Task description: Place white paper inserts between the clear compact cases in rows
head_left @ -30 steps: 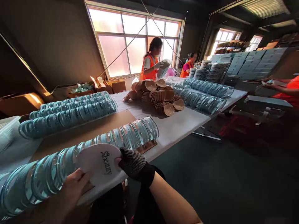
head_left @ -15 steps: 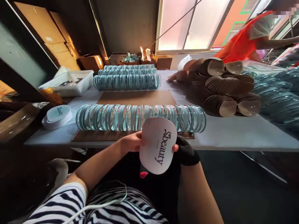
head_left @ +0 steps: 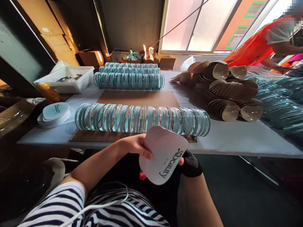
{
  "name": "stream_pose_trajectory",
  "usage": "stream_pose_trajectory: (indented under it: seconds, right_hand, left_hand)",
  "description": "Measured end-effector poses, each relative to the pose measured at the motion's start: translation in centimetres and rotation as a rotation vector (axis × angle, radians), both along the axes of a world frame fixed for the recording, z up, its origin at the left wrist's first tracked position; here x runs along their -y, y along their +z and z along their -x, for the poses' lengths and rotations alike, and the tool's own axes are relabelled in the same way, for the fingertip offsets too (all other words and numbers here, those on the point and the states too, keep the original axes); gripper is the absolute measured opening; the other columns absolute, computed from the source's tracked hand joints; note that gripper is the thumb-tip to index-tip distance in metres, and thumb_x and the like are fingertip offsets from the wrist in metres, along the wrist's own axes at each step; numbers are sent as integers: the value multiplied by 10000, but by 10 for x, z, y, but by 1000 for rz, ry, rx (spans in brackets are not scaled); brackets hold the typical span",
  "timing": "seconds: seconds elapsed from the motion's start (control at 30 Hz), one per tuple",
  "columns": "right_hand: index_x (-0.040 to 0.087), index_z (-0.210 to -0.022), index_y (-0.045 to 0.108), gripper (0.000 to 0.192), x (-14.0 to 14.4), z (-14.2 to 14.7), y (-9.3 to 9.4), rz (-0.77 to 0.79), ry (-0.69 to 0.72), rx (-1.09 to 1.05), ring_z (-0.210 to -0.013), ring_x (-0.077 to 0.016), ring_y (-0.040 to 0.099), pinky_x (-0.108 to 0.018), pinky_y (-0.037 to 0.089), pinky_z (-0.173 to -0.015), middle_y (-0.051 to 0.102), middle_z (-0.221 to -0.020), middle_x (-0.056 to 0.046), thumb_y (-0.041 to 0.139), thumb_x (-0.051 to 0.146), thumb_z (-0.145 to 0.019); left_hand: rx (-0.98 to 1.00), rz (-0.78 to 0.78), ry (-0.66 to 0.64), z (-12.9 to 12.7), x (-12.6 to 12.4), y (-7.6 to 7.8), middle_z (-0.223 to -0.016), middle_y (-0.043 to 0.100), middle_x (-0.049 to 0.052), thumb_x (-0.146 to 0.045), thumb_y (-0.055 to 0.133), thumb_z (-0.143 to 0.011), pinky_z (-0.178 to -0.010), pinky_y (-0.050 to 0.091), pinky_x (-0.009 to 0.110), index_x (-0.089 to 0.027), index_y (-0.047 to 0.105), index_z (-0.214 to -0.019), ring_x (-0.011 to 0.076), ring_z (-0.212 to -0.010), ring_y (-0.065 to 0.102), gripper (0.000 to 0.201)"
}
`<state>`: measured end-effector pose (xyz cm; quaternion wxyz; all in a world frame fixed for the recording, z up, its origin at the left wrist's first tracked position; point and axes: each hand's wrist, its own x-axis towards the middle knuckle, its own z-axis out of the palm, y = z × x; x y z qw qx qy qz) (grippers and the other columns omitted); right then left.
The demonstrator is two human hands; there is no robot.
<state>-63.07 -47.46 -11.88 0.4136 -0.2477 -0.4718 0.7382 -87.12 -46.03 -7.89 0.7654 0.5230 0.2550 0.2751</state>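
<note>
Between my two hands, above my lap, is a thin stack of white rounded cards (head_left: 161, 157) printed with "beauty"; it is tilted and its edges fan slightly at the top. My bare left hand (head_left: 137, 146) grips the left edge, thumb on the front face. On the right edge, my right hand (head_left: 191, 162), in a black dotted fingerless glove, pinches the cards; most of its fingers are hidden behind them. Just beyond the cards, a long row of clear round glass pieces (head_left: 142, 119) stands on edge on brown cardboard (head_left: 139, 97).
At left lie more printed cards (head_left: 54, 114), an orange bottle (head_left: 48, 91) and a white plastic basket (head_left: 82, 78). More glass rows (head_left: 129, 81) stand behind. Stacked brown rounded pieces (head_left: 227, 90) and further glass (head_left: 279, 97) fill the right, near a person in orange (head_left: 255, 44).
The cards have tilted and bent, their upper edges now fanning apart. My left thumb has come onto the front face. The person in orange has shifted right.
</note>
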Motion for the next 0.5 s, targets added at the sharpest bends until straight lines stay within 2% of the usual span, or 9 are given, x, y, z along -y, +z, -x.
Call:
stream_pose_trajectory:
  seconds: [0.03, 0.07, 0.17, 0.23, 0.3, 0.4, 0.5]
  right_hand:
    - [216, -1133, 699, 676, -1, 0, 0, -6, -7, 2, -977, -322, 692, -475, 579, -842, 736, -1049, -119, 855, 579, -585]
    - [218, -1144, 693, 681, -3, 1, 0, -6, -61, 4, -992, -324, 688, -478, 580, -848, 730, -1076, -120, 830, 609, -603]
    - [252, -1303, 593, 596, -4, 5, 2, 11, -342, 59, -1064, -289, 669, -471, 582, -868, 677, -1226, -104, 619, 608, -827]
    - [264, -1423, 481, 605, 1, 9, 1, -63, -504, 191, -1147, -275, 633, -478, 562, -923, 620, -1328, -106, 547, 546, -891]
    - [257, -1460, 443, 620, 9, 16, -3, -240, -705, 418, -1268, -280, 554, -507, 496, -1029, 552, -1415, -115, 538, 506, -900]
    - [231, -1432, 479, 546, 19, 29, -18, -611, -1057, 753, -1387, -294, 434, -537, 397, -1123, 459, -1494, -134, 530, 407, -918]
    - [216, -1497, 359, 581, 16, 37, -35, -838, -1178, 879, -1406, -303, 410, -561, 428, -1091, 409, -1516, -173, 485, 305, -936]
  left_hand:
    - [37, 20, 1, -1, -2, -4, -946, 746, 121, -378, 918, -528, -787, 556, 374, -135, 747, -1019, 287, -877, 693, 574]
    - [46, 14, 65, -2, -5, -8, -935, 747, 116, -389, 922, -518, -770, 552, 357, -134, 752, -996, 270, -847, 692, 568]
    - [-39, -89, 449, -8, -14, -22, -908, 740, 103, -422, 866, -621, -742, 530, 310, -120, 754, -929, 223, -807, 677, 446]
    - [-99, -132, 595, -12, -20, -28, -887, 731, 104, -447, 831, -662, -747, 526, 318, -111, 748, -916, 224, -807, 670, 430]
    - [-125, -160, 686, -17, -22, -31, -875, 728, 95, -472, 807, -675, -744, 524, 318, -120, 745, -916, 224, -807, 667, 431]
    - [-176, -184, 798, -32, -21, -34, -829, 726, 67, -460, 795, -670, -695, 506, 287, -137, 747, -871, 207, -762, 654, 383]
    - [-190, -177, 842, -54, -18, -41, -767, 710, 46, -457, 773, -682, -626, 473, 269, -143, 738, -807, 185, -689, 624, 340]
